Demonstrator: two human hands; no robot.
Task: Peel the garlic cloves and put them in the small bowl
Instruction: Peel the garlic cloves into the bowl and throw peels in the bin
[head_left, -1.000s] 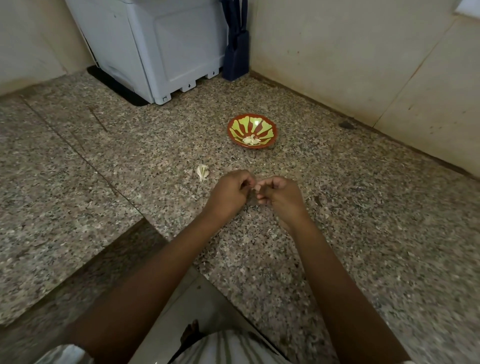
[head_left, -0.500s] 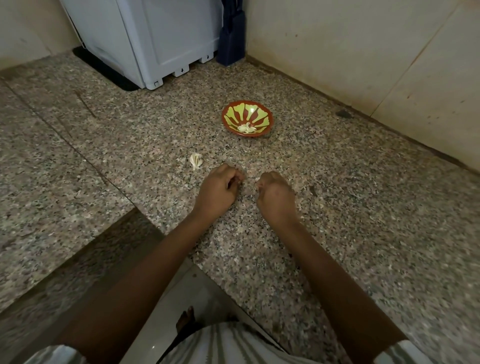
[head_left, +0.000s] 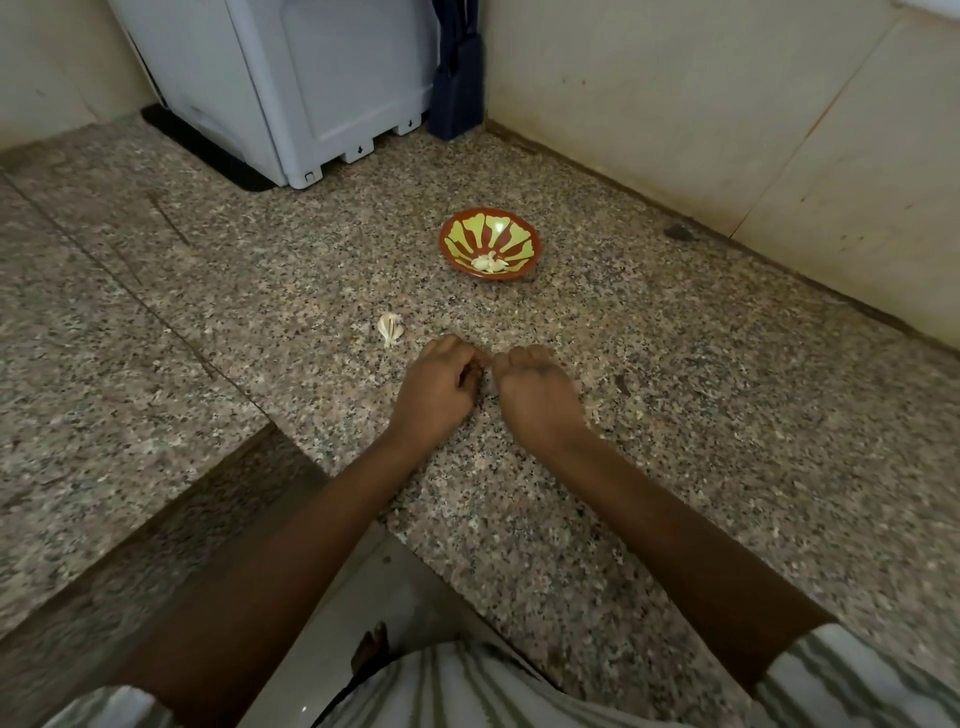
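Note:
A small red bowl with a yellow-green pattern (head_left: 448, 250) sits on the granite counter and holds a few peeled garlic cloves (head_left: 488, 263). A partial garlic bulb in its papery skin (head_left: 390, 328) lies left of and nearer than the bowl. My left hand (head_left: 436, 389) and my right hand (head_left: 535, 395) rest low on the counter in front of the bulb, knuckles up, fingers curled, fingertips meeting. Between them they pinch a garlic clove, of which only a pale sliver shows; the rest is hidden by the fingers.
A white appliance (head_left: 291, 88) and a dark blue holder (head_left: 457, 98) stand at the back against the wall. A wall runs along the right. Small skin scraps (head_left: 638, 414) lie right of my hands. The counter edge steps down at the front left.
My hands dropped from a raised peeling pose onto the counter, parted slightly half a second ago, and have closed together again. The bowl and bulb have not moved.

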